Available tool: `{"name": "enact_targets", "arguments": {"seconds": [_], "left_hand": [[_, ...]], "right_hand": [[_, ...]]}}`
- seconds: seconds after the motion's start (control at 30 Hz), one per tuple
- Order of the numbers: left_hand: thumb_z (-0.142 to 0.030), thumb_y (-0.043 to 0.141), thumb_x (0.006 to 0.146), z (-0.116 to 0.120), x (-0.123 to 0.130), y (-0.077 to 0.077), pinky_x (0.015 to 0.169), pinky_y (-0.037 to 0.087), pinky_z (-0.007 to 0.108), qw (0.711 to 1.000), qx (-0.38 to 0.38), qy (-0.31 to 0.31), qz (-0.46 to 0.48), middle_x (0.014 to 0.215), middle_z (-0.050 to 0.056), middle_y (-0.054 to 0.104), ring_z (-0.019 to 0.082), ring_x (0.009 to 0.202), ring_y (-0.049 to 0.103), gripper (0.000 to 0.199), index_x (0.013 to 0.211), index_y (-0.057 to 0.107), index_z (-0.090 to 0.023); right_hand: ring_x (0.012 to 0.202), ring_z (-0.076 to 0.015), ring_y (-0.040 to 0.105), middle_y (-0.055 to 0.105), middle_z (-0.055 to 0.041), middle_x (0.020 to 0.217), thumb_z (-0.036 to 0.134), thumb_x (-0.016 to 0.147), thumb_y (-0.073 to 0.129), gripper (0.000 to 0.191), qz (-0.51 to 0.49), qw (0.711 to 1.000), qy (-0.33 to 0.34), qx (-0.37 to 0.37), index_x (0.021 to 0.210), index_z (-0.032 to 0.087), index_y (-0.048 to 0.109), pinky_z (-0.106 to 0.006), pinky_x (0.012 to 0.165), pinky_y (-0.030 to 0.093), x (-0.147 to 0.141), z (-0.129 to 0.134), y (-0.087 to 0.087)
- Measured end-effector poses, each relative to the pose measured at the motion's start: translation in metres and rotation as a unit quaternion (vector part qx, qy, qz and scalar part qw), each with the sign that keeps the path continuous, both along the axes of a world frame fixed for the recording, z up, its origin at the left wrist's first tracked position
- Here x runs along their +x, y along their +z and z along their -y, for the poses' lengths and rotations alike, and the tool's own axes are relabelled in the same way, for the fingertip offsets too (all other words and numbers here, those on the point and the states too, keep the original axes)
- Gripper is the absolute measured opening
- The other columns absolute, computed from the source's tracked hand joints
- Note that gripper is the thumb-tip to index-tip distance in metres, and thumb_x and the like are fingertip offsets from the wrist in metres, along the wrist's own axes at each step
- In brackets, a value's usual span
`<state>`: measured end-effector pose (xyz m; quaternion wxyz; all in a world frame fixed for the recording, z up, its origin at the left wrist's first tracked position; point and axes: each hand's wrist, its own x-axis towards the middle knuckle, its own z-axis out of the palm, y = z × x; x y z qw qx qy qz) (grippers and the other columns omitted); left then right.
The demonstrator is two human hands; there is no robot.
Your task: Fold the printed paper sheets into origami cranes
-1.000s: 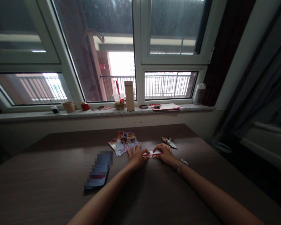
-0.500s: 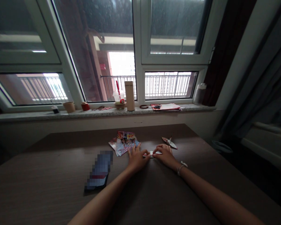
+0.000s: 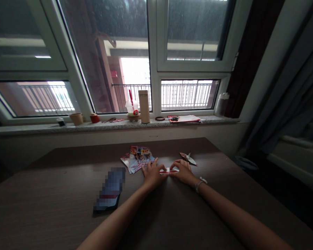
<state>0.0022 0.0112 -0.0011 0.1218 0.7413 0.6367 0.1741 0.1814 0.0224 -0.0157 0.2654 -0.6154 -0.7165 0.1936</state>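
Pinching a narrow white-and-red paper strip (image 3: 169, 171) against the brown wood-grain tabletop (image 3: 54, 222), the left hand (image 3: 153, 175) and right hand (image 3: 183, 172) curl thumb and forefinger inward until their tips nearly meet at its middle. The left hand's remaining fingers fan out toward a stack of glossy, multicoloured printed paper sheets (image 3: 138, 160); whether they touch its edge is unclear. The right hand's other fingers lie bent close together, and a thin pale bracelet (image 3: 199, 185) circles that wrist. The fingers cover part of the strip, so its folds are hard to make out, and both forearms run off the bottom edge. Just beyond the right hand rests a white-and-red folded paper figure with pointed ends (image 3: 189, 158). Left of the left forearm lies a dark, flat oblong object (image 3: 111, 191), blurred by blocky pixels. Compared with half a second ago, a red band shows along the strip where mostly white was visible; the sheets and folded figure stay put.
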Motion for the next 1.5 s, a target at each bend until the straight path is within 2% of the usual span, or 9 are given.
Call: {"name": "enact_targets", "arguments": {"seconds": [0.27, 0.63, 0.83, 0.93, 1.07, 1.3, 1.5], "left_hand": [[-0.044, 0.063, 0.083, -0.003, -0.010, 0.000, 0.109, 0.006, 0.075, 0.999, -0.041, -0.033, -0.006, 0.160, -0.007, 0.028, 0.042, 0.147, 0.013, 0.022, 0.103, 0.069, -0.037], [-0.045, 0.057, 0.087, 0.000, -0.014, 0.003, 0.110, 0.006, 0.074, 0.996, -0.064, -0.050, -0.026, 0.163, -0.006, 0.021, 0.043, 0.148, 0.011, 0.026, 0.110, 0.066, -0.039], [-0.044, 0.056, 0.088, 0.005, -0.013, 0.002, 0.112, 0.009, 0.071, 0.998, -0.033, -0.047, -0.030, 0.162, -0.004, 0.024, 0.042, 0.148, 0.015, 0.026, 0.110, 0.067, -0.038], [-0.044, 0.055, 0.090, 0.008, -0.013, -0.001, 0.111, 0.012, 0.072, 0.998, 0.000, -0.054, -0.035, 0.161, -0.002, 0.027, 0.040, 0.147, 0.018, 0.026, 0.112, 0.068, -0.038], [-0.042, 0.053, 0.091, 0.010, -0.013, -0.007, 0.113, 0.011, 0.070, 0.996, 0.050, -0.061, -0.031, 0.159, -0.003, 0.030, 0.038, 0.147, 0.020, 0.026, 0.114, 0.067, -0.040], [-0.038, 0.059, 0.089, 0.010, -0.013, -0.006, 0.113, 0.018, 0.065, 0.996, 0.077, -0.049, 0.004, 0.156, -0.003, 0.036, 0.035, 0.144, 0.024, 0.033, 0.121, 0.064, -0.043], [-0.037, 0.062, 0.088, 0.012, -0.011, -0.006, 0.112, 0.017, 0.067, 0.994, 0.089, -0.064, 0.000, 0.154, -0.004, 0.038, 0.035, 0.140, 0.027, 0.026, 0.111, 0.070, -0.047]], "right_hand": [[0.123, -0.0239, 0.042, 0.055, -0.0013, 0.121, 0.028, 0.075, 0.073, 0.018, -0.012, 1.000, 0.001, -0.014, 0.092, 0.031, 0.074, -0.038, 0.107, 0.022, 0.001, -0.002, -0.001], [0.117, -0.0233, 0.047, 0.059, -0.0023, 0.117, 0.010, 0.066, 0.067, 0.037, -0.026, 0.999, 0.004, -0.018, 0.097, 0.029, 0.075, -0.035, 0.103, 0.030, 0.005, -0.004, 0.000], [0.123, -0.0233, 0.045, 0.059, -0.0009, 0.128, 0.004, 0.063, 0.059, 0.049, -0.022, 0.999, 0.034, -0.020, 0.102, 0.029, 0.074, -0.035, 0.106, 0.028, 0.009, -0.002, 0.006], [0.127, -0.0238, 0.043, 0.057, -0.0010, 0.132, 0.005, 0.064, 0.057, 0.051, -0.018, 0.999, 0.045, -0.023, 0.105, 0.029, 0.074, -0.036, 0.108, 0.026, 0.011, -0.001, 0.004], [0.127, -0.0248, 0.042, 0.058, -0.0026, 0.131, 0.009, 0.070, 0.057, 0.042, -0.027, 0.998, 0.051, 0.000, 0.102, 0.028, 0.076, -0.037, 0.109, 0.028, 0.012, 0.002, 0.000], [0.122, -0.0254, 0.046, 0.061, -0.0062, 0.124, 0.021, 0.077, 0.065, 0.019, -0.028, 0.997, 0.049, 0.046, 0.094, 0.022, 0.074, -0.038, 0.106, 0.032, 0.011, 0.009, -0.001], [0.118, -0.0265, 0.049, 0.062, -0.0081, 0.120, 0.029, 0.077, 0.072, 0.015, -0.027, 0.994, 0.066, 0.086, 0.086, 0.019, 0.067, -0.041, 0.105, 0.034, 0.011, 0.013, -0.002]]}}
